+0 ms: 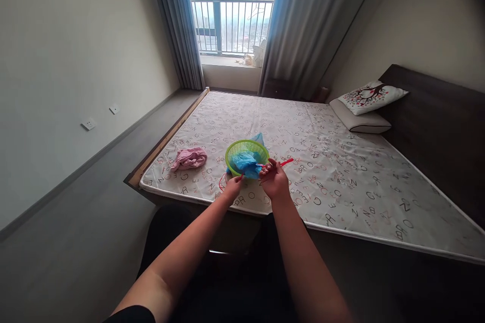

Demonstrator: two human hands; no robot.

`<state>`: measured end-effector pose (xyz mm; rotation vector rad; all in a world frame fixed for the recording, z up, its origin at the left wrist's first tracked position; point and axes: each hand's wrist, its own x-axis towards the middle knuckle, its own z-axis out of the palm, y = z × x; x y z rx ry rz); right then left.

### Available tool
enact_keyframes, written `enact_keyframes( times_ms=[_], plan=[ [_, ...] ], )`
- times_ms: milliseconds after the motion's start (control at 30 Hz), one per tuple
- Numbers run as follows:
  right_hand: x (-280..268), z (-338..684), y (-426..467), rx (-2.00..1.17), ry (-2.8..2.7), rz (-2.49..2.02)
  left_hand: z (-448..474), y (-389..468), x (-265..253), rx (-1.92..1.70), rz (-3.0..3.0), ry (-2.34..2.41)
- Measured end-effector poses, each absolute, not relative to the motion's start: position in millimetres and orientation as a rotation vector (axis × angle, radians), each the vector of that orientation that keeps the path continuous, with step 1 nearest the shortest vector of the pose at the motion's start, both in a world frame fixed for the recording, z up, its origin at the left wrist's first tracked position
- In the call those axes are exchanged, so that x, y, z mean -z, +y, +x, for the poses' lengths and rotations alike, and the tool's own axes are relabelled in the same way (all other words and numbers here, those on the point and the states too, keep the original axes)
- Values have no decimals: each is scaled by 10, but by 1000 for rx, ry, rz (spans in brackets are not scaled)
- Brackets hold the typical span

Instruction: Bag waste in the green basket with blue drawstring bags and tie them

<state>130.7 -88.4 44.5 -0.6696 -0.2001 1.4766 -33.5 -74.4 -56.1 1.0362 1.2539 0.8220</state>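
A green plastic basket stands on the mattress in front of me, with a crumpled blue plastic bag inside and partly outside it. My right hand is closed at the basket's near right rim around a thin red stick-like thing, whose end sticks out to the right. At the near left rim, my left hand pinches a red cord that loops beside it on the mattress. Its fingertips are close to the blue bag; whether they touch it I cannot tell.
A pink cloth lies bunched left of the basket on the letter-patterned mattress. Two pillows, one with a tree print, rest by the dark headboard. Grey curtains flank the window beyond. A wooden bed frame edges the left side.
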Motion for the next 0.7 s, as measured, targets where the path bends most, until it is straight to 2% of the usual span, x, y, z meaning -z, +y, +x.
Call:
enact_keyframes(
  times_ms=[133,333,500,600,700],
  plan=[
    [-392,1536,-723,-1432,-128,-776,-568,-785,405,-746,1117,1134],
    [-292,1767,-544,-1333,-189,-983,-838,-718,231,-853,1130,1110],
    [-276,1691,-560,-1228,-230,-967,-897,-643,150,-829,1108,1079],
    [-328,1621,-661,-1246,-402,-855,-971,-720,151,-700,1083,1040],
    [-348,1521,-813,-1339,-616,-757,-1033,-838,201,-380,1069,967]
  ],
)
